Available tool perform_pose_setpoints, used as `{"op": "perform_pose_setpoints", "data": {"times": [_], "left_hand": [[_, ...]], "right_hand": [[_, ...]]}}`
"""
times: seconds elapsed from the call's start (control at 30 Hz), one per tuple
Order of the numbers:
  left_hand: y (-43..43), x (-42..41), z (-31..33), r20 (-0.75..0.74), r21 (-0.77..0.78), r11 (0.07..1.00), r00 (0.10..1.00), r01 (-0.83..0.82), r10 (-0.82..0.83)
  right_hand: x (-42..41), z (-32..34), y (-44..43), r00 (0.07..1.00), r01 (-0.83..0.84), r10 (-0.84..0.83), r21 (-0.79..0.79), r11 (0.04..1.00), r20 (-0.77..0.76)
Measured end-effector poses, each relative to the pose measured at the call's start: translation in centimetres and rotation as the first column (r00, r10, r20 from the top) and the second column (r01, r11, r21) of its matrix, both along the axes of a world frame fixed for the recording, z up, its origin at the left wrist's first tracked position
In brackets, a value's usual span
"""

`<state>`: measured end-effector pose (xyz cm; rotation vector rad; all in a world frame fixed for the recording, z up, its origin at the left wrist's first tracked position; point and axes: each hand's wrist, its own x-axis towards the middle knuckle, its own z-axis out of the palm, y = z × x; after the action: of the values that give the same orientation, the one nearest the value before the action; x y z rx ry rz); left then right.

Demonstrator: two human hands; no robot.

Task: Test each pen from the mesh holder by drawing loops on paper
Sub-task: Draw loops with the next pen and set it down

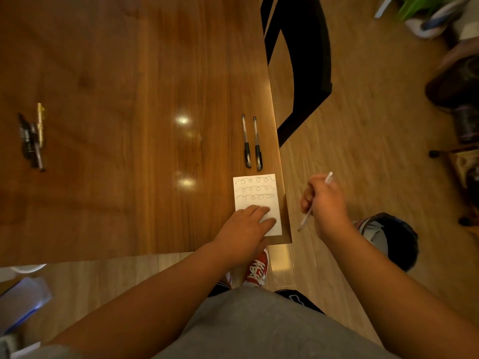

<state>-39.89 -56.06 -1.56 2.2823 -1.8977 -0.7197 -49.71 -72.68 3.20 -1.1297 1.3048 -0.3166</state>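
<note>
A small white paper (259, 195) with three rows of drawn loops lies at the table's near right corner. My left hand (246, 229) presses flat on its lower part. My right hand (325, 203) hovers off the table's right edge above the floor, gripping a thin white pen (308, 215) with its tip pointing down and left. Two clear pens with black grips (252, 142) lie side by side just beyond the paper. A bunch of several pens, one of them gold (32, 137), lies at the far left of the table. No mesh holder is in view.
The wooden table (134, 99) ends just right of the paper. A black chair (300, 60) stands beyond the right edge. A dark bin (388, 239) sits on the floor near my right hand. Dark furniture (458, 99) stands at the far right.
</note>
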Motion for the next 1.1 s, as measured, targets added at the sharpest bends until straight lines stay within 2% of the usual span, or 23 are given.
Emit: {"op": "perform_pose_setpoints", "data": {"times": [0.1, 0.2, 0.33, 0.67, 0.77, 0.83, 0.9, 0.97, 1.1], "left_hand": [[0.5, 0.6, 0.8, -0.031, -0.01, 0.993, 0.993, -0.114, 0.113], [1.4, 1.9, 1.0, -0.062, -0.013, 0.97, 0.968, -0.245, 0.243], [2.1, 4.8, 1.0, -0.063, -0.022, 0.941, 0.939, -0.339, 0.337], [0.1, 14.6, -0.1, 0.061, -0.029, 0.935, 0.933, -0.354, 0.355], [-0.8, 16.8, -0.7, 0.11, -0.005, 0.942, 0.936, -0.337, 0.335], [-1.1, 17.7, -1.0, 0.137, 0.0, 0.953, 0.944, -0.304, 0.301], [-1.2, 18.4, -1.1, 0.137, -0.011, 0.959, 0.949, -0.284, 0.283], [-1.0, 18.8, -1.3, 0.128, -0.029, 0.96, 0.952, -0.277, 0.278], [-0.8, 18.9, -1.6, 0.098, -0.055, 0.954, 0.95, -0.293, 0.298]], "right_hand": [[1.4, 1.0, -0.4, 0.997, -0.021, 0.007, 0.193, 0.981, 0.073], [3.3, 1.4, -0.4, 0.995, -0.035, 0.005, 0.286, 0.958, 0.104], [6.6, 1.3, -0.6, 0.993, -0.054, 0.018, 0.327, 0.943, 0.114], [15.4, -0.3, -1.3, 0.995, -0.092, 0.077, 0.312, 0.945, 0.061], [18.3, -1.1, -1.5, 0.995, -0.1, 0.101, 0.221, 0.97, 0.006], [19.6, -2.0, -1.6, 0.976, -0.205, 0.206, 0.031, 0.978, -0.065], [20.6, -2.9, -1.7, 0.933, -0.352, 0.331, -0.156, 0.923, -0.143], [21.2, -3.6, -1.7, 0.894, -0.439, 0.386, -0.277, 0.855, -0.227], [22.4, -4.7, -1.9, 0.823, -0.544, 0.393, -0.37, 0.753, -0.41]]}}
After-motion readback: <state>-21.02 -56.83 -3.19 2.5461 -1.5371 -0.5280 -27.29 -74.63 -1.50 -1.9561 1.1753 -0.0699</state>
